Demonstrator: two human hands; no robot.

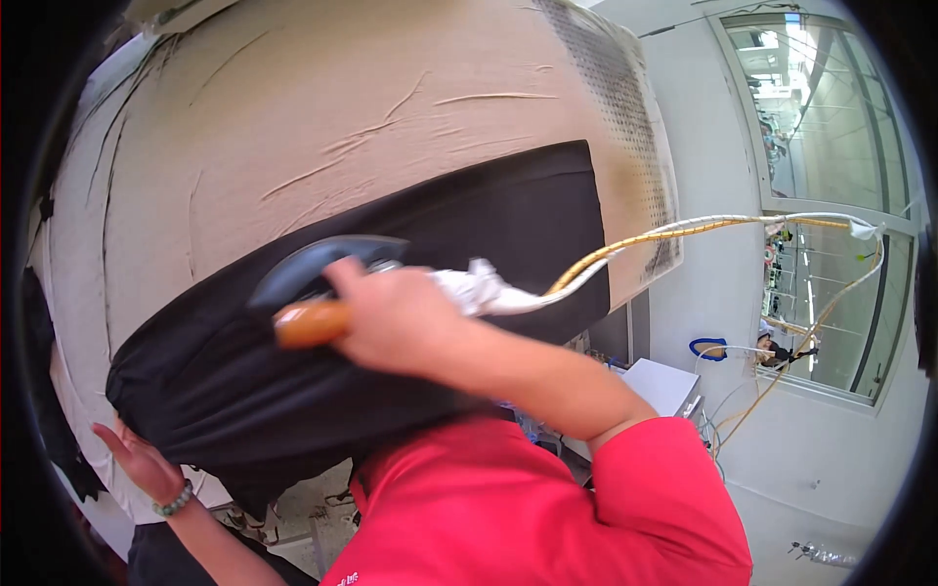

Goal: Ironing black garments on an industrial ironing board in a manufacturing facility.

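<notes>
A black garment (508, 220) lies stretched over the padded beige ironing table, running from the lower left up to the right, with folds gathered at its left end. My right hand (396, 317) is closed round the orange-brown handle of a steam iron (322, 266), whose dark plate rests over the middle of the cloth. Hand and iron are slightly blurred. At the garment's near left end is my left hand (147, 467), with a beaded bracelet at the wrist. Its thumb stands apart; the other fingers are partly hidden at the cloth's edge.
The ironing table (322, 107) has a wrinkled beige cover and a perforated strip at its right end. From the iron, white and yellow hoses (684, 227) run right towards a window (831, 283). A white box-like unit (660, 386) stands beyond my right arm.
</notes>
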